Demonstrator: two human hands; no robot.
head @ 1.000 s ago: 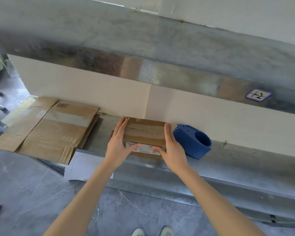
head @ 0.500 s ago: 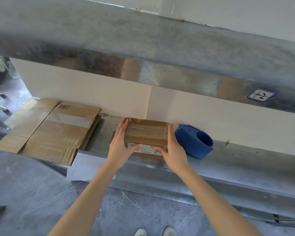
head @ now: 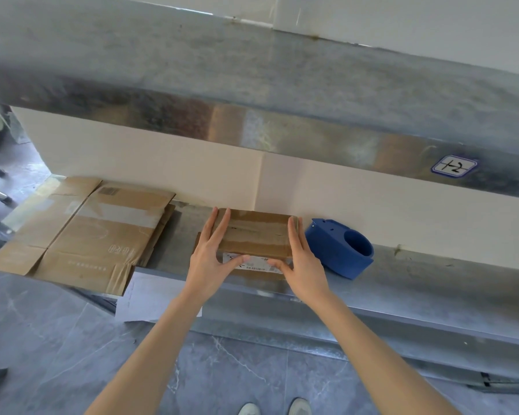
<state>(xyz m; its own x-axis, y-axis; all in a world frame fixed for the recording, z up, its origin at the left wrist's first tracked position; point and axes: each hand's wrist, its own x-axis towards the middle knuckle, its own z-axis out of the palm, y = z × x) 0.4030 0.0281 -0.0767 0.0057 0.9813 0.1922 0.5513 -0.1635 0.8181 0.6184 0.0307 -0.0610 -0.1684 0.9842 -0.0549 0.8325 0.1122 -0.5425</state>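
I read this as two-handed handling of the small cardboard box [head: 256, 235]. It is on the lower metal shelf [head: 432, 283], set far back close to the cream wall [head: 372, 211]. It lies between the flattened cartons [head: 102, 232] on the left and the blue tape dispenser [head: 339, 250] just beside it on the right.

The box lies flat with its taped seam up and its white shipping label [head: 255, 262] on the near face. I judge that this keeps the label readable from the aisle. The flattened cartons are stacked to one side and overhang the shelf's near edge. The dispenser sits close to the box's right end, and only a narrow gap separates it from my right fingers.

My left hand [head: 210, 259] lies along the box's left side. Its fingers [head: 219, 226] are straight and point toward the far wall, and the thumb stretches across the near face onto the label. My right hand [head: 304, 265] mirrors it on the right side, fingers straight and thumb reaching in from the other end. The two thumb tips are near each other but apart.

Neither hand curls round anything. Both are flat and press inward, so the box is squeezed between the palms rather than pinched. I judge that this grip keeps it square and level in the tight space under the upper shelf. I cannot tell whether the box rests its full weight on the shelf or is slightly lifted.
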